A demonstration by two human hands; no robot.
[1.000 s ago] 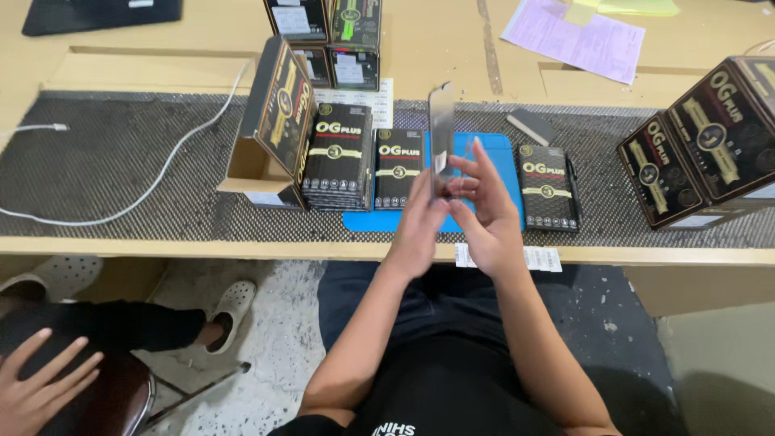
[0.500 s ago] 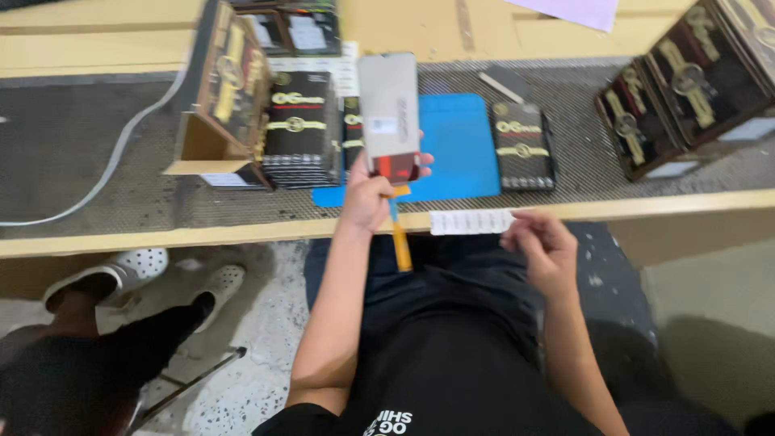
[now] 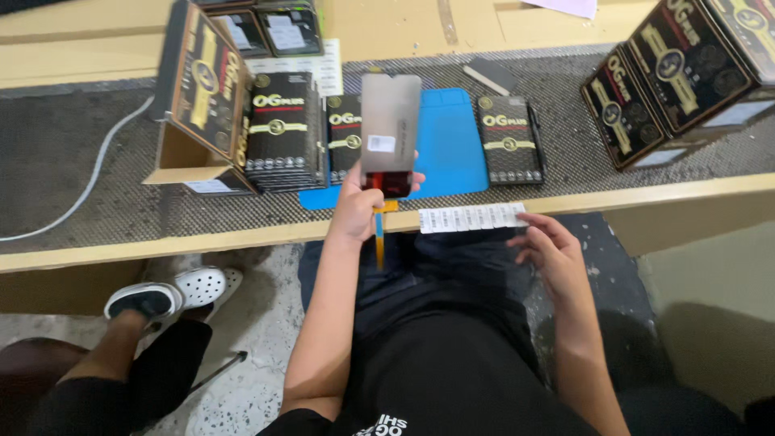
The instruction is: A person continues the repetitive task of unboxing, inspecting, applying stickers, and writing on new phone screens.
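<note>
Left hand (image 3: 357, 211) pinching grey screen-protector sheet (image 3: 389, 121) upright over blue mat (image 3: 448, 145); I see right hand (image 3: 549, 254) empty, fingers loosely curled, at 4 o'clock under label strip (image 3: 471, 217).

Black printed shirt, bare forearms

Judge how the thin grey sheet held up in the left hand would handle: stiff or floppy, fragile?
The grey sheet stands straight above the left hand though pinched only at its lower end, so it is probably stiff. It looks very thin, so likely light and perhaps easy to crack. The orange tab hanging below it seems floppy.
</note>
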